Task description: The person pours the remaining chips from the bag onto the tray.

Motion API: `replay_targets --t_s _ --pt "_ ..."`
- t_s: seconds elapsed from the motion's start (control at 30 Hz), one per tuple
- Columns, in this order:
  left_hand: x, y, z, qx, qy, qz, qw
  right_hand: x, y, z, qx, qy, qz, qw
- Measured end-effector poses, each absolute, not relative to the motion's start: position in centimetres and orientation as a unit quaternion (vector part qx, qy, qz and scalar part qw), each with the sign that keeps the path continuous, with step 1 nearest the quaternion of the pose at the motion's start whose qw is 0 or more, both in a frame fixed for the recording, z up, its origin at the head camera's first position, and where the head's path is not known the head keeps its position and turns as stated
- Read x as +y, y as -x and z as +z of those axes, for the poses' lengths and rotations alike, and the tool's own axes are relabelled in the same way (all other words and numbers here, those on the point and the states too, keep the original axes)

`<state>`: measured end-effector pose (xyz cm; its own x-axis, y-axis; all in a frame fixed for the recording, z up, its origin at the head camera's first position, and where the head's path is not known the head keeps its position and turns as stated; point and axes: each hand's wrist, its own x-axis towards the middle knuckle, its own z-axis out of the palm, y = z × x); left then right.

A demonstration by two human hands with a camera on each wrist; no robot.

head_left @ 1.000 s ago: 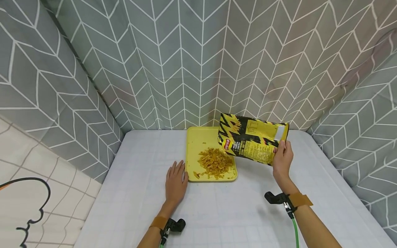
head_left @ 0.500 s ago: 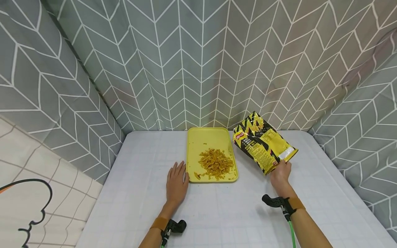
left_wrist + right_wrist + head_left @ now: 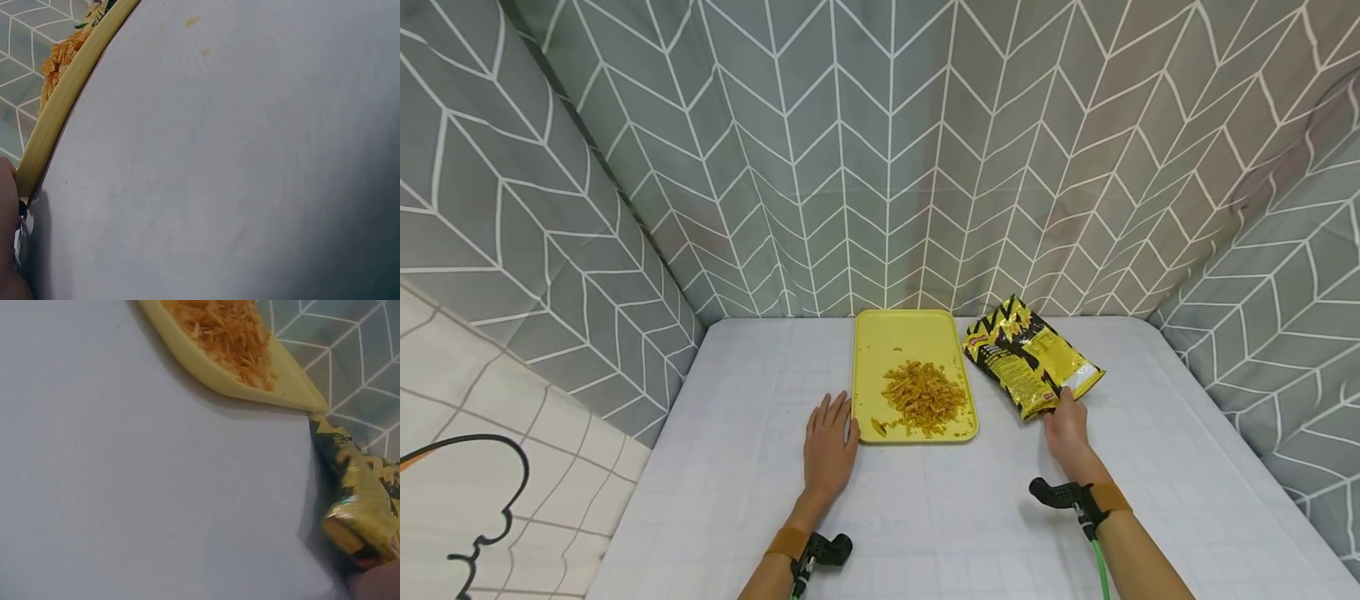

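A pile of golden crisps (image 3: 925, 398) lies in the front half of a yellow tray (image 3: 895, 333). My left hand (image 3: 830, 450) rests flat at the tray's left edge, fingers straight, thumb along the rim. To the tray's right, my right hand (image 3: 1066, 427) pinches the near edge of a yellow and black crisp bag (image 3: 1028, 358). The bag lies low and slanted, close over the table, its far end beside the tray's rim. In the right wrist view the crumpled bag (image 3: 359, 500) partly shows, with the fingers mostly out of frame.
A white cloth covers the table (image 3: 940, 517). Behind it and on both sides hang grey curtains (image 3: 887, 167) with a white zigzag pattern. A few crumbs are scattered on the tray away from the pile. Green cables run from both wrist cameras.
My right hand has brought the bag from over the tray's right edge to the right and down to the table, turning it on the way. My left hand has stayed in place.
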<state>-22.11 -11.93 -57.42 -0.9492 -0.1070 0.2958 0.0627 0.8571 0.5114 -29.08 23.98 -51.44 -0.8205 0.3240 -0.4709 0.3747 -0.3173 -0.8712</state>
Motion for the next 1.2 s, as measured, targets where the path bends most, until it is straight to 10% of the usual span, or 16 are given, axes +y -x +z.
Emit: replay_targets --t_s 0.83,1.2 --pt "-12.4 22.2 -57.3 -0.949 -0.008 -0.273 0.156 22.7 27.7 -50.8 0.716 -0.293 -0.630 -0.067" --pt "-13.5 22.5 -55.6 -0.932 -0.003 -0.348 0.104 20.6 27.3 -49.1 0.817 -0.102 -0.537 -0.183"
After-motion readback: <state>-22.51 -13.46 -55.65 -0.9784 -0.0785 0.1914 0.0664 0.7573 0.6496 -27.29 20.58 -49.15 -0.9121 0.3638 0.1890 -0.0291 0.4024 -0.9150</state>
